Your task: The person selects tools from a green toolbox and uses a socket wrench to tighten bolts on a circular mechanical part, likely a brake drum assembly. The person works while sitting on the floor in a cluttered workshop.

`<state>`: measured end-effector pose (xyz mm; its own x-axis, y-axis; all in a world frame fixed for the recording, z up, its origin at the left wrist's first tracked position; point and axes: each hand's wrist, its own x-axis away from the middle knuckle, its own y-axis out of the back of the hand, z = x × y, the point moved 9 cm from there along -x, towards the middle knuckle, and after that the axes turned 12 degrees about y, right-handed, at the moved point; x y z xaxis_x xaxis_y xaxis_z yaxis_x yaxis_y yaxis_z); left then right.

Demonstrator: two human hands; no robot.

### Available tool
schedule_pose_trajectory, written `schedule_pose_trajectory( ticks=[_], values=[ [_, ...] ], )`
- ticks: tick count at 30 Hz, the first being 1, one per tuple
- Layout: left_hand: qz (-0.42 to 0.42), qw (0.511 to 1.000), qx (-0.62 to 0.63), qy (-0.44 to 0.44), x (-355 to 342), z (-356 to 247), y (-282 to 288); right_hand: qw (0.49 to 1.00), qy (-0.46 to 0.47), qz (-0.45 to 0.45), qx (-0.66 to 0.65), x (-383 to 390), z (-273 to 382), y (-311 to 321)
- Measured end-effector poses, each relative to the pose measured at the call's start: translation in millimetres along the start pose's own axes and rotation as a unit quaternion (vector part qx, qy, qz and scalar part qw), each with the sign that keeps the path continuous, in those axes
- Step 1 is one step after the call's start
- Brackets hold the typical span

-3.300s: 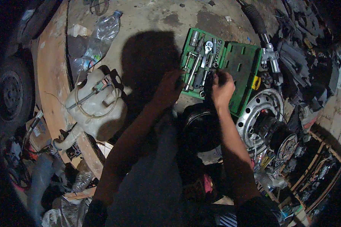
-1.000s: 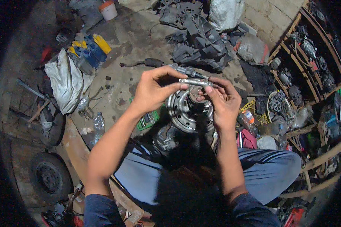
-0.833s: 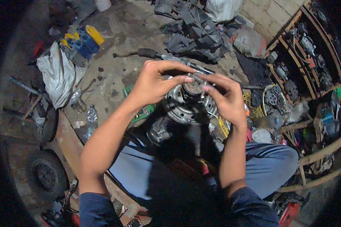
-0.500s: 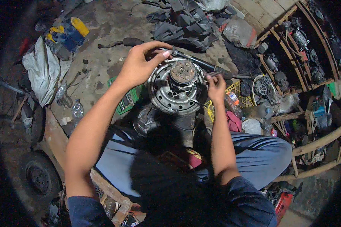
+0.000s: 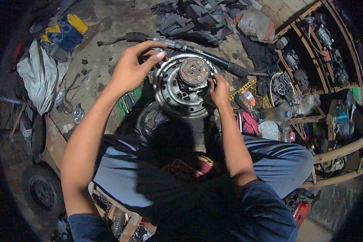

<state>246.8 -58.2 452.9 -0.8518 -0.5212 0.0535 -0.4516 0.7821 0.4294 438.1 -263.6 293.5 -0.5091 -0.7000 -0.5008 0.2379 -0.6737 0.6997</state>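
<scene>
A round, rusty-faced compressor pulley sits atop a metal body on a silver steel wheel rim in front of me. My left hand hovers at the rim's far left edge, thumb and forefinger apart, with nothing visible between them. At the pulley's right side, my right hand has its fingers pinched together beside the compressor; whatever is in them is too small to make out. Behind the rim lies a long black steering rack with a ribbed boot at its end.
A green socket set case lies left of the rim. Black plastic parts are heaped at the back. To the right stand a yellow crate and wooden shelves with engine parts. A plastic bottle stands at left.
My right hand has moved left and inward, from beyond the rim's edge to the compressor's side. My left hand has shifted slightly left. The view has shifted a little.
</scene>
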Motion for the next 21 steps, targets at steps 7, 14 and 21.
schedule_pose_trajectory(
  ticks=[7,14,21],
  values=[
    [0.008,1.0,0.021,0.001,-2,1,2,0.998,0.004,0.02,0.063,-3,3,-4],
    [-0.009,1.0,0.029,0.001,3,-3,7,0.997,-0.019,0.006,0.07,11,8,-9],
    [-0.008,0.999,0.036,0.004,8,-9,8,0.998,-0.032,-0.023,0.059,-9,0,-4]
  ],
)
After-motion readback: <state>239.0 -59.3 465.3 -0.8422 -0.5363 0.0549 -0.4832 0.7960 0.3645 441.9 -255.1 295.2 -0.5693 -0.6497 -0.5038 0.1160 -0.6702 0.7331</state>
